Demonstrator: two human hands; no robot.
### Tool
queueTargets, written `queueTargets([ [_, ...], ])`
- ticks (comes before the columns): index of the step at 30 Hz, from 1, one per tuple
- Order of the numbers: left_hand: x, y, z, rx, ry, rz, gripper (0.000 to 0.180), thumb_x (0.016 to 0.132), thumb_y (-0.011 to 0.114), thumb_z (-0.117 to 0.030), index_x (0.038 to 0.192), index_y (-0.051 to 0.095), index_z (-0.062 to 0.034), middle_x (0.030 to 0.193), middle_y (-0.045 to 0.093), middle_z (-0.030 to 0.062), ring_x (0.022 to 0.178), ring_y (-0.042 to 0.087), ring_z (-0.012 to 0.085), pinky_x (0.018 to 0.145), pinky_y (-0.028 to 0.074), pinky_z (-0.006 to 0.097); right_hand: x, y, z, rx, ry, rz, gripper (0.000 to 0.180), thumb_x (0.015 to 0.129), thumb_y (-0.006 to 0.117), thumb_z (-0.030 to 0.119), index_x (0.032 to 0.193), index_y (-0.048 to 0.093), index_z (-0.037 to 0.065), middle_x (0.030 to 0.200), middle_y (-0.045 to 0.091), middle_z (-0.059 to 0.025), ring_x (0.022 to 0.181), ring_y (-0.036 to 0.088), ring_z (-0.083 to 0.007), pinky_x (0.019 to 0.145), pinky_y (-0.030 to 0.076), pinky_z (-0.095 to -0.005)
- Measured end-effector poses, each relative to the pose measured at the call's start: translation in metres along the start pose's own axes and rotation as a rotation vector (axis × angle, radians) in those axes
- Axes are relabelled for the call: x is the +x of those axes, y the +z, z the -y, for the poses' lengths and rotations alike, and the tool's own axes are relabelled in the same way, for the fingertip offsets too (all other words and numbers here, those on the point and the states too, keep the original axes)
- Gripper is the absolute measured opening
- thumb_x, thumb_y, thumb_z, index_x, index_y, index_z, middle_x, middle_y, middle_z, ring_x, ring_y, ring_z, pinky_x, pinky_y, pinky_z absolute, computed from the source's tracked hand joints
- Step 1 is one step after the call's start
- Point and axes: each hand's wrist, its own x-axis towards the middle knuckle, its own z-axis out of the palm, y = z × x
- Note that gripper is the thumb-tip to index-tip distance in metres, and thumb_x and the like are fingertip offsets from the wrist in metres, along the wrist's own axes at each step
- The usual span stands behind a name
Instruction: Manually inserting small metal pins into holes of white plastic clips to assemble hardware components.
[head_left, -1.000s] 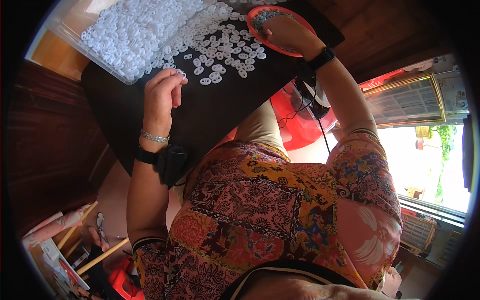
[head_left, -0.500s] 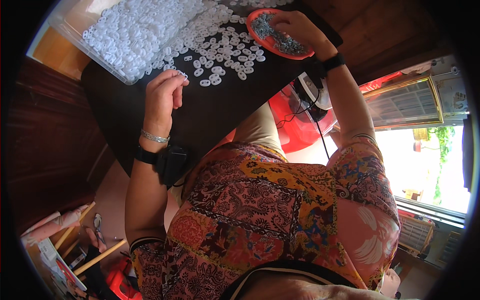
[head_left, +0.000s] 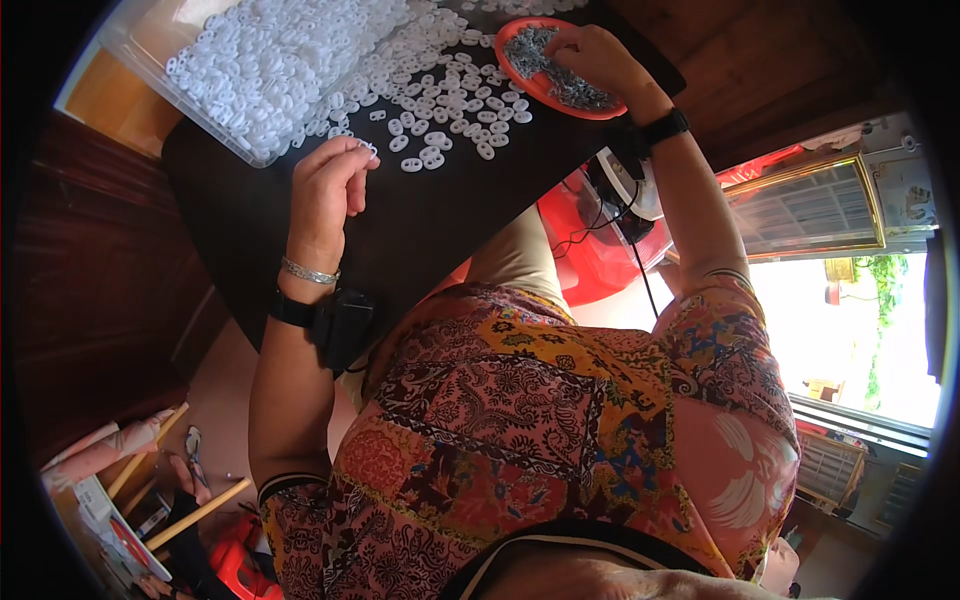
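Drawn back from deep in the grey bits [head_left: 582,93] a second ago, the right hand [head_left: 602,62] now sits higher over them, baring more of the heap — while the left hand [head_left: 325,185] keeps its place. A white piece [head_left: 369,150] lies between the left thumb and fingertips, pinched at the hand's far end, well apart from the right hand. The left wrist is nearly straight, the other fingers curled in. The right fingers bend down over the heap; whether they grip a bit, I cannot tell. Loose ovals [head_left: 432,108], smooth, white and two-holed, scatter between the hands on the matt black table [head_left: 400,215]. More fill the clear tub [head_left: 213,132] — the grey bits, thin and metallic-looking, fill a shallow orange-red dish [head_left: 515,77].
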Motion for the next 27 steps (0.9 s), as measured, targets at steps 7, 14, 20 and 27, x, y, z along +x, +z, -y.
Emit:
queueTargets([
  [7, 0.001, -0.004, 0.0, 0.065, 0.011, 0.048, 0.021, 0.085, 0.05, -0.017, 0.074, 0.058, -0.0014, 0.055, 0.044, -0.0021, 0.046, 0.04, 0.0063, 0.044, 0.029, 0.02, 0.0, 0.011, -0.008, 0.049, 0.028, -0.052, 0.025, 0.082, 0.054, 0.023, 0.092, 0.063, 0.001, 0.072, 0.063, -0.0128, 0.066, 0.062, -0.0251, 0.066, 0.049, -0.0342],
  [14, 0.0, -0.001, -0.001, 0.006, 0.025, 0.003, 0.02, 0.083, 0.054, -0.014, 0.067, 0.057, -0.0025, 0.05, 0.043, -0.0017, 0.041, 0.038, 0.0059, 0.04, 0.026, 0.02, -0.004, 0.001, 0.011, 0.282, 0.213, 0.031, 0.024, 0.083, 0.061, 0.023, 0.084, 0.061, 0.0, 0.066, 0.058, -0.0039, 0.057, 0.055, -0.0099, 0.056, 0.045, -0.0248],
  [20, -0.001, -0.002, -0.001, 0.001, 0.005, 0.01, 0.02, 0.083, 0.054, -0.016, 0.069, 0.058, -0.0026, 0.051, 0.044, -0.0016, 0.042, 0.039, 0.0061, 0.041, 0.027, 0.021, -0.004, 0.002, 0.01, 0.428, 0.139, -0.029, 0.019, 0.083, 0.063, 0.018, 0.089, 0.063, 0.0, 0.073, 0.061, -0.0016, 0.064, 0.057, -0.0097, 0.061, 0.047, -0.0225],
  [27, -0.006, 0.004, -0.002, -0.111, 0.01, 0.057, 0.022, 0.086, 0.051, -0.018, 0.074, 0.059, -0.0023, 0.053, 0.046, -0.0011, 0.045, 0.041, 0.0067, 0.045, 0.03, 0.021, -0.001, 0.003, 0.097, 0.922, 0.199, 0.115, 0.008, 0.083, 0.061, 0.001, 0.091, 0.061, 0.0, 0.077, 0.061, 0.0001, 0.07, 0.056, -0.0086, 0.064, 0.046, -0.0217],
])
